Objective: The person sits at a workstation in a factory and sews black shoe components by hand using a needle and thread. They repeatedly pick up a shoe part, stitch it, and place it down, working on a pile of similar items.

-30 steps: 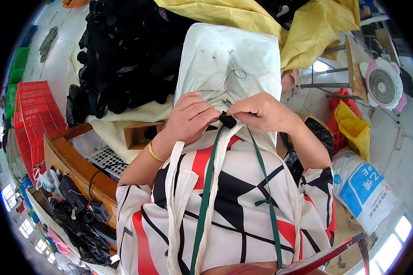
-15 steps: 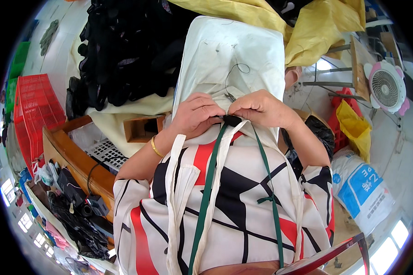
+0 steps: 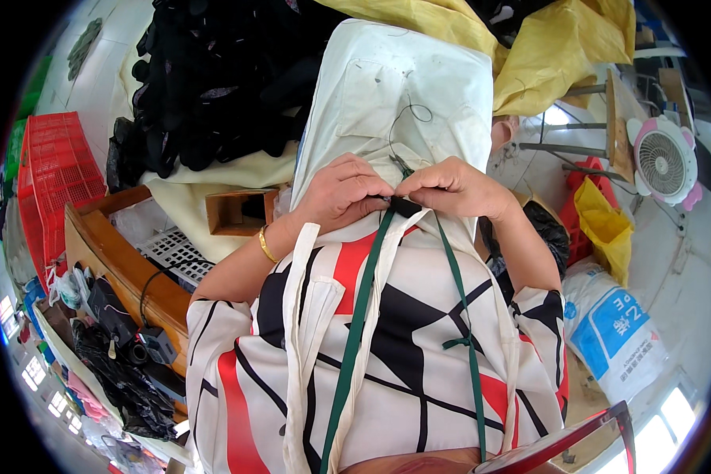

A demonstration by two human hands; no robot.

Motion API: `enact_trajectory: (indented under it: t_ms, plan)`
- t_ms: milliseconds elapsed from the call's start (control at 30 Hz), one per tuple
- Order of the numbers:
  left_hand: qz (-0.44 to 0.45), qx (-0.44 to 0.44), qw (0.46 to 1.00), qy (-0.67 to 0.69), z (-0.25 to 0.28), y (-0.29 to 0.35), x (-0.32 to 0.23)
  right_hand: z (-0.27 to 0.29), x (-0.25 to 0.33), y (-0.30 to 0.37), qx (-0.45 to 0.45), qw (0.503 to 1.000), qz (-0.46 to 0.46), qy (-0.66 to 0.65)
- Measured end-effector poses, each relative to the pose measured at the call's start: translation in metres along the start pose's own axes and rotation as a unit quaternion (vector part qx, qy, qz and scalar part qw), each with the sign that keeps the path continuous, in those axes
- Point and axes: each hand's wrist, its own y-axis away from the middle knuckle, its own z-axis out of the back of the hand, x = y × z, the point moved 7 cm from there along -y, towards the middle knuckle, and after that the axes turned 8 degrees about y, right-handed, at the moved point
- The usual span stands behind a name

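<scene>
Close together over my lap, both hands work at a small black piece of fabric (image 3: 405, 207). My left hand (image 3: 344, 189) is closed, its thumb and fingertips pinching the piece's left end. Just right of it, my right hand (image 3: 454, 188) is closed in a pinch at the piece's upper edge; what lies between those fingertips is hidden. A small dark pointed metal tool (image 3: 400, 163) lies right beyond the fingertips. Past it a thin dark thread (image 3: 409, 110) curls over the white cloth (image 3: 403, 71) spread across my lap. Green straps (image 3: 363, 316) hang down my front.
Beyond my left hand lies a heap of black items (image 3: 213, 95). Leftward are a wooden drawer (image 3: 126, 276), a small wooden box (image 3: 237, 213) and red baskets (image 3: 59, 174). A fan (image 3: 665, 160), yellow sacks (image 3: 553, 63) and a white-blue bag (image 3: 616, 332) are on the right.
The view has shifted slightly. Both hands stay at the black fabric piece, with only small finger movements, and a little more of the dark tool's green part shows beside the right fingertips.
</scene>
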Motion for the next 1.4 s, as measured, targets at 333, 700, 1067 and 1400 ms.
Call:
enact_trajectory:
  t_ms: [333,700,1067,1400]
  plan:
    - [-0.004,-0.009,1.000,0.010,0.003,0.003,0.000,-0.003,-0.007,-0.005,-0.013,0.999,0.005,-0.033]
    - [0.081,-0.017,0.994,0.065,0.002,0.002,0.014,-0.010,-0.012,-0.004,-0.031,0.998,-0.016,-0.049]
    - [0.053,-0.006,0.993,0.101,-0.013,0.001,0.036,-0.002,-0.025,-0.012,-0.097,0.989,-0.106,-0.044]
    - [0.233,-0.070,0.970,0.024,0.010,0.011,0.051,-0.005,0.063,-0.031,-0.209,0.859,0.137,0.447]
